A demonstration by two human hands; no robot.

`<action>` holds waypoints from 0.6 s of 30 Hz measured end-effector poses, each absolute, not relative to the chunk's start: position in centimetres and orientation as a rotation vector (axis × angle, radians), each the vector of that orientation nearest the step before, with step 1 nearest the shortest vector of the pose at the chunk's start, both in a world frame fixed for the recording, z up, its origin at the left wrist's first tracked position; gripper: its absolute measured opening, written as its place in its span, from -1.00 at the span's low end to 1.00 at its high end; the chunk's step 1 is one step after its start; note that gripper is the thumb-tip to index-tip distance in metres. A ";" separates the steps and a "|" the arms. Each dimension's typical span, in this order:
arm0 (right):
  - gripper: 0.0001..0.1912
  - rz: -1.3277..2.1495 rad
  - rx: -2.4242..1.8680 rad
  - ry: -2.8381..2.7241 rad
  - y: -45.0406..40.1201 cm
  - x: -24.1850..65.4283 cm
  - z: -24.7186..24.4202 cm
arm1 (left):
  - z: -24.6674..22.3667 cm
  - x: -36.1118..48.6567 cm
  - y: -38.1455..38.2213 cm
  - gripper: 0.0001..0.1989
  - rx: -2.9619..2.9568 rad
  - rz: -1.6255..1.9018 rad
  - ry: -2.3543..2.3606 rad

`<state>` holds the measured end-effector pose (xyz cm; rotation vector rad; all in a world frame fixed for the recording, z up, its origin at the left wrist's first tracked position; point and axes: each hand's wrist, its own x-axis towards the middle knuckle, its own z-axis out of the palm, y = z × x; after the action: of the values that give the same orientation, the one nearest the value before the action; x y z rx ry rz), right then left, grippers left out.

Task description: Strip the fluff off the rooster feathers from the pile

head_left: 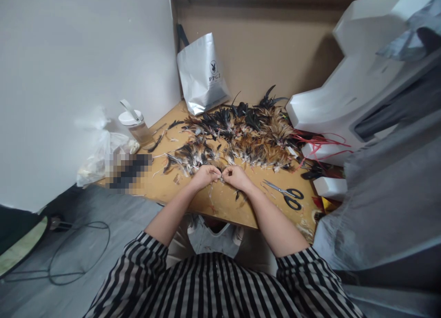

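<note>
My left hand (206, 176) and my right hand (236, 177) meet near the middle of the wooden table (241, 212), fingertips pinched close together. Between them is something small and pale, probably the base of a feather, too small to make out well. Just beyond my hands lie rows of brown and black feathers (255, 150), with a darker bunch (220, 120) behind. Black-handled scissors (287, 195) rest to the right of my right hand, blades pointing left.
A silver bag (201, 75) stands at the back. On the left are a lidded cup (135, 125) and a plastic bag (99, 157). Red strings (322, 143) and white foam (317, 109) lie right. A white bin (213, 237) sits below the table edge.
</note>
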<state>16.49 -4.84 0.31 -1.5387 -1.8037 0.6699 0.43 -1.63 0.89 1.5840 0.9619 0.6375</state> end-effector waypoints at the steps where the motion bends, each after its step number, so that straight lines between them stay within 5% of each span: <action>1: -0.86 0.669 -1.535 -1.805 -4.8 16.5 0.3 | 1.0 0.4 -1.7 -0.80 1.588 0.637 0.960; 18: -0.87 0.809 -1.485 -1.825 -4.6 17.0 -0.1 | 1.0 -0.4 -1.9 -0.81 1.760 0.664 0.898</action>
<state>16.97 -4.56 -0.08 -1.4848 -1.8248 0.8095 -0.43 -1.93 0.95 1.7597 0.8982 0.6639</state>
